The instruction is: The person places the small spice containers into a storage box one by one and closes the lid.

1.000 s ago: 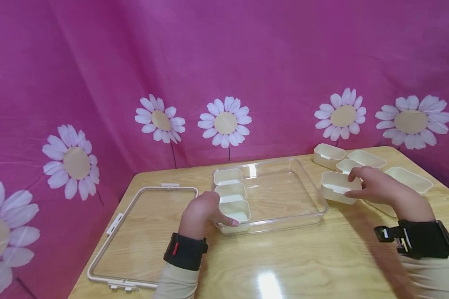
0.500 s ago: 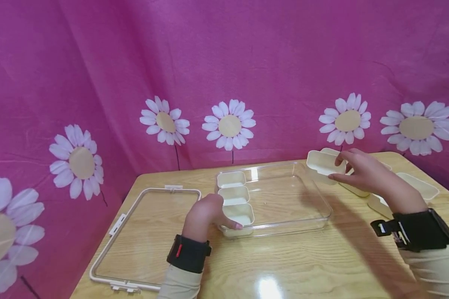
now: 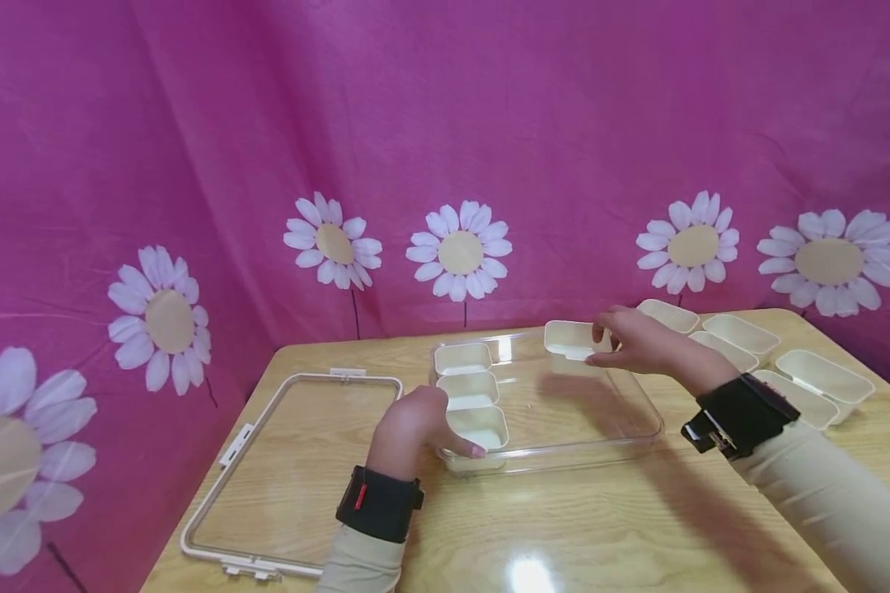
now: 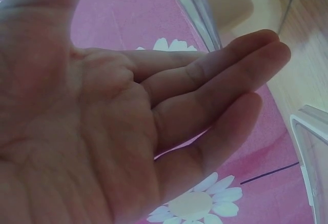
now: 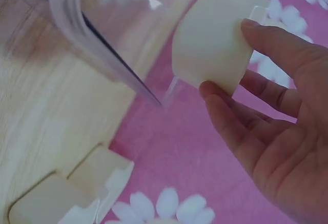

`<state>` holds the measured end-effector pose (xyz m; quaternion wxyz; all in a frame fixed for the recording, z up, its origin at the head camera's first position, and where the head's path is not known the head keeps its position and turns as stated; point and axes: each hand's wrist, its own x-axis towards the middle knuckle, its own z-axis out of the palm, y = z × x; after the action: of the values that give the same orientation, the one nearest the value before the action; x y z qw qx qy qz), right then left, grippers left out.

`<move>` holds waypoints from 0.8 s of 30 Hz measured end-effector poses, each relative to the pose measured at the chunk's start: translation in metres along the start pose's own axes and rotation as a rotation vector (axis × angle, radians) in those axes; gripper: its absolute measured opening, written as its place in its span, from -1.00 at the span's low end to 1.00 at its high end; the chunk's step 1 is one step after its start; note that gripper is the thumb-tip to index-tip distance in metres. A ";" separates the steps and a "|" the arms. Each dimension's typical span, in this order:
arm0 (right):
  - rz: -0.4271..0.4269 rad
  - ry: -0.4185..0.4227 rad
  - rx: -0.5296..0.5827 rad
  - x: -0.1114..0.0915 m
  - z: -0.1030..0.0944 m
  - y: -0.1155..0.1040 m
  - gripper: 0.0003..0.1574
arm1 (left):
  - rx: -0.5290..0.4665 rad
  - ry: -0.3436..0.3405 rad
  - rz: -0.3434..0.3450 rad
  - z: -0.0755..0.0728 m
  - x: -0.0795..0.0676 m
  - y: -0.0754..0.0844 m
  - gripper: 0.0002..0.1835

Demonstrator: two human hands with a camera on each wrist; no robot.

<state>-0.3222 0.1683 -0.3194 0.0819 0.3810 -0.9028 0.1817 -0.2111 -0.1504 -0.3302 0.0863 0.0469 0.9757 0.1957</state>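
Observation:
My right hand pinches a small cream plastic container by its right end. It holds it over the back right part of the clear plastic box. The right wrist view shows thumb and fingertips on that container. Three similar containers stand in a row along the box's left side. My left hand is at the box's front left corner, its thumb by the nearest container. In the left wrist view this hand has its fingers nearly straight, with nothing in the palm.
Several more cream containers stand on the right of the wooden table. A clear lid with a white frame and side clips lies flat at the left. Behind the table hangs a magenta cloth with white daisies.
My right hand has lifted a cream container from the group at the right and carried it left over the clear box. My left hand has stayed at the box's front left corner.

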 end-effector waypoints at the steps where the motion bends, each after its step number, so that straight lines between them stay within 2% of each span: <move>1: 0.000 -0.012 0.004 0.003 0.004 0.000 -0.59 | 0.002 -0.001 -0.003 0.000 0.000 0.000 -0.31; 9: -0.043 -0.059 -0.043 0.024 0.025 0.001 -0.59 | -0.015 -0.010 -0.031 0.000 0.000 0.002 -0.28; 15: -0.037 -0.072 -0.040 0.031 0.035 0.005 -0.58 | -0.024 -0.026 -0.052 0.002 0.000 0.002 -0.24; 20: 0.003 -0.130 -0.050 0.037 0.039 0.007 -0.60 | -0.017 -0.023 -0.048 0.002 0.001 0.002 -0.25; 24: -0.009 -0.135 -0.068 0.041 0.042 0.008 -0.63 | -0.017 -0.018 -0.053 0.001 0.001 0.002 -0.24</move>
<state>-0.3575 0.1301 -0.3482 0.0346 0.3932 -0.9103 0.1247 -0.2116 -0.1483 -0.3302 0.1008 0.0219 0.9741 0.2010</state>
